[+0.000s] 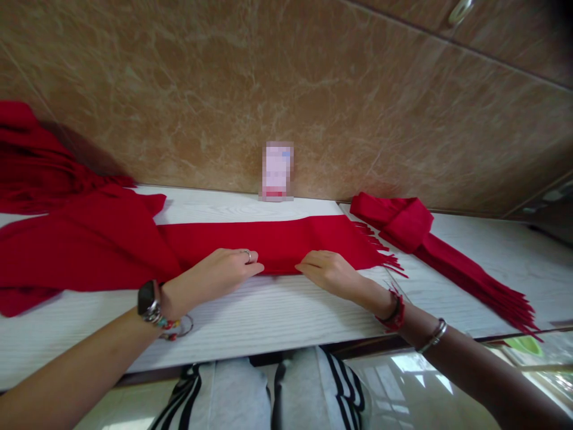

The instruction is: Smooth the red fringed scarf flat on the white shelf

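A red scarf (pixel 282 239) lies stretched along the white wood-grain tabletop (pixel 259 322), its fringed end toward the right. My left hand (pixel 228 272) grips its near edge around the middle, fingers curled over the cloth and thumb on the near side. A short way to the right, my right hand (pixel 333 275) pinches the same edge, closer to the fringe. Between the two hands the cloth looks flat and smooth. Leftward the scarf runs beneath or into a wider spread of loose red cloth (pixel 102 239); where one ends I cannot tell.
At the right rests a second red scarf, folded and knotted (pixel 407 224), its fringe reaching the front edge. Bunched red fabric (pixel 31 161) is heaped at the far left. A small blurred pink-and-white item (pixel 277 170) leans against the brown marbled wall (pixel 201 89).
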Action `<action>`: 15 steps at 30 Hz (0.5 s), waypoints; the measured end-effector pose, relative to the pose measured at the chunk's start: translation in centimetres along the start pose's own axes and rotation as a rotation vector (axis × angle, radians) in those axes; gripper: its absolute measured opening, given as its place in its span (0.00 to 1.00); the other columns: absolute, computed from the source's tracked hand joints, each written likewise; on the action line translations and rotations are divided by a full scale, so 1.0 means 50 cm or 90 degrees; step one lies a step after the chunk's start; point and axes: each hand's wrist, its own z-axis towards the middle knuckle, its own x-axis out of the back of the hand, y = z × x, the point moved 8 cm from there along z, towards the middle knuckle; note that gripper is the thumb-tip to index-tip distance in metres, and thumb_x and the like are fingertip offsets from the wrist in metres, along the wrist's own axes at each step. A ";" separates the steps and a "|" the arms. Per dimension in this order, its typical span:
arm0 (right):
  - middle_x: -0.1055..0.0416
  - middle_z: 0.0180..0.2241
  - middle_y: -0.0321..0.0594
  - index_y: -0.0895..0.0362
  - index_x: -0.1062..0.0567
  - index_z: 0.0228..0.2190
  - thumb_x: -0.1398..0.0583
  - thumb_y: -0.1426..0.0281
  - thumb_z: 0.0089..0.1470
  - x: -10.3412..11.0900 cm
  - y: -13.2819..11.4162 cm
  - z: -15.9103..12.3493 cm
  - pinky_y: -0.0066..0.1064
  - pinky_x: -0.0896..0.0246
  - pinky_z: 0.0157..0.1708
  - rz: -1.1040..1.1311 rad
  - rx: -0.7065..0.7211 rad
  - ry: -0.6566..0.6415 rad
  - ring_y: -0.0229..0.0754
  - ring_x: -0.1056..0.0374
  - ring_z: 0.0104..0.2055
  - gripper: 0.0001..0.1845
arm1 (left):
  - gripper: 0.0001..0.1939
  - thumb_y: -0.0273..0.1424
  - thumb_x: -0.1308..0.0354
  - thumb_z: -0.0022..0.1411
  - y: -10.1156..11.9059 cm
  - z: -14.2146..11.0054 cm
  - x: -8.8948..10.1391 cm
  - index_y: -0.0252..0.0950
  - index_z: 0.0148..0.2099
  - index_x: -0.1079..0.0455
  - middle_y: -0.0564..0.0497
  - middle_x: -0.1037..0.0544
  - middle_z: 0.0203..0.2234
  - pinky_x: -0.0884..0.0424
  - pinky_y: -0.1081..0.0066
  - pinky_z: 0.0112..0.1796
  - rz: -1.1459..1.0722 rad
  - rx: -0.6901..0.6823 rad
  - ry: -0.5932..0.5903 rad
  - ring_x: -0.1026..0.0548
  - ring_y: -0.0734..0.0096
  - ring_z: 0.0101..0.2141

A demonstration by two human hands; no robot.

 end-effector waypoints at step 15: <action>0.28 0.32 0.44 0.60 0.26 0.35 0.52 0.75 0.60 0.013 0.005 -0.027 0.31 0.37 0.34 0.058 0.006 -0.002 0.40 0.34 0.34 0.15 | 0.22 0.16 0.54 0.57 0.015 -0.006 -0.005 0.39 0.51 0.35 0.48 0.31 0.38 0.37 0.73 0.36 -0.069 -0.052 -0.056 0.32 0.70 0.37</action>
